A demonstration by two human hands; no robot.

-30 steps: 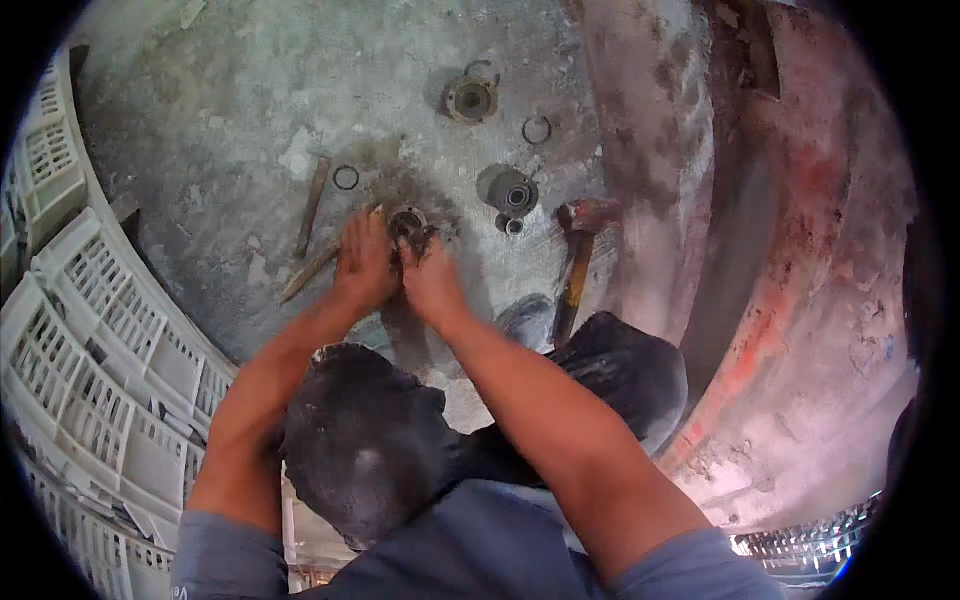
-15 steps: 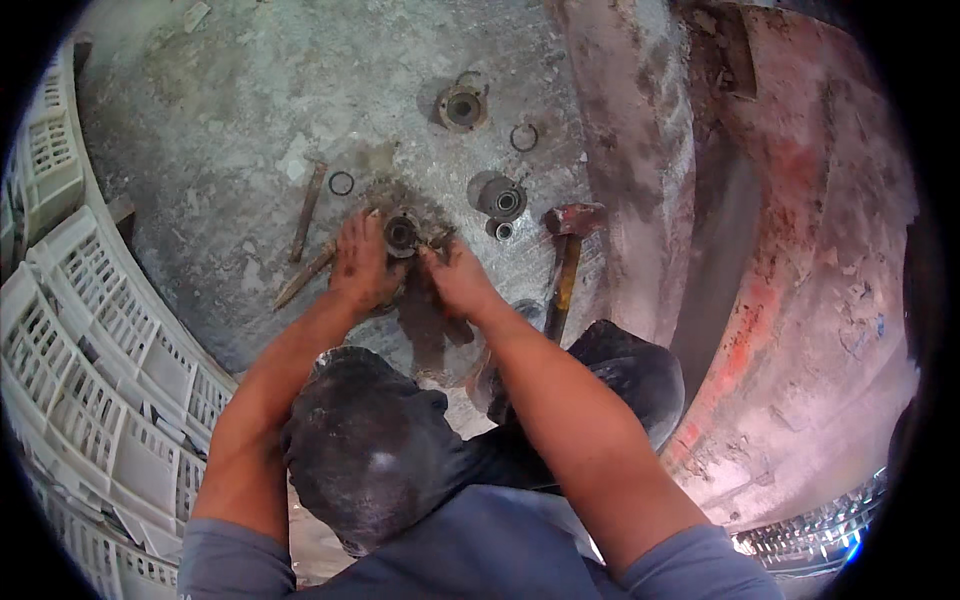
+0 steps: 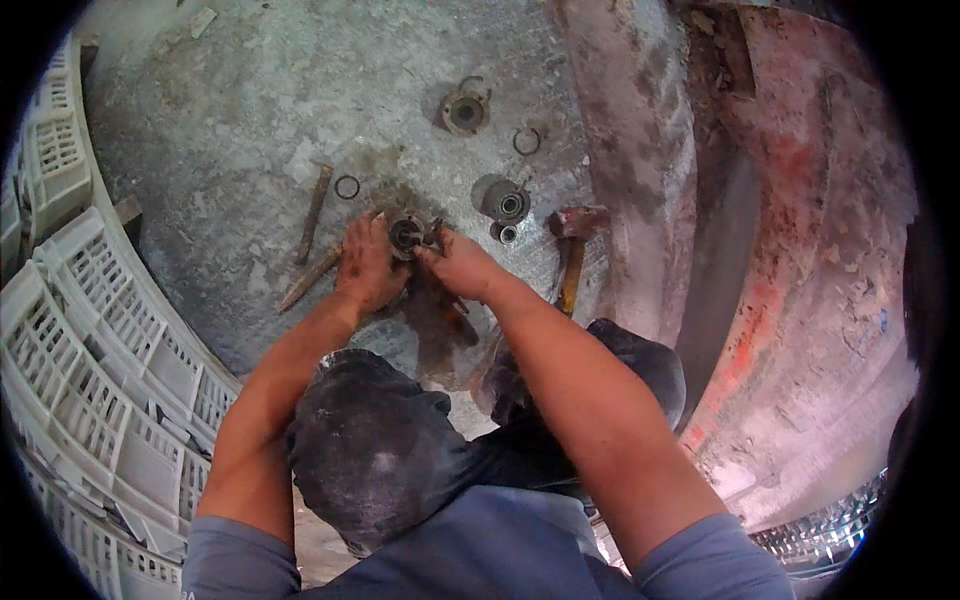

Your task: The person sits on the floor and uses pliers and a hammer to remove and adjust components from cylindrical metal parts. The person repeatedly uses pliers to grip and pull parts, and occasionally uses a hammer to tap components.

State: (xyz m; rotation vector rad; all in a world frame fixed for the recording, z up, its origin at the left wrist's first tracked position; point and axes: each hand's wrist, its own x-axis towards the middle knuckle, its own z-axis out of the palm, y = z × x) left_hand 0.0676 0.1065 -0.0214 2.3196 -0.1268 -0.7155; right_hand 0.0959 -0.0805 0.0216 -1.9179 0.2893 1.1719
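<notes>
A dark, greasy bearing housing point(image 3: 404, 235), round with a hole at its centre, rests on the concrete floor between my hands. My left hand point(image 3: 368, 262) is closed against its left side, fingers bent along the rim. My right hand point(image 3: 460, 264) is closed in a pinch at the housing's right edge, on something small and dark that I cannot make out. To the right of my hands sit a second housing with a bearing in it point(image 3: 507, 205) and a small metal ring point(image 3: 508, 235). Another flanged housing point(image 3: 465, 113) lies farther off.
A hammer point(image 3: 572, 250) with a yellowish handle lies at right. Two thin rings point(image 3: 347, 187), a rusty bar point(image 3: 315, 215) and a pointed stick point(image 3: 310, 278) are around my hands. White slatted crates point(image 3: 110, 290) line the left; a large reddish, dusty curved body point(image 3: 800, 280) rises at right.
My right hand has shifted slightly at the housing's right edge, its fingers nearer the centre hole. My left hand stays at the housing. The whole view has moved a little.
</notes>
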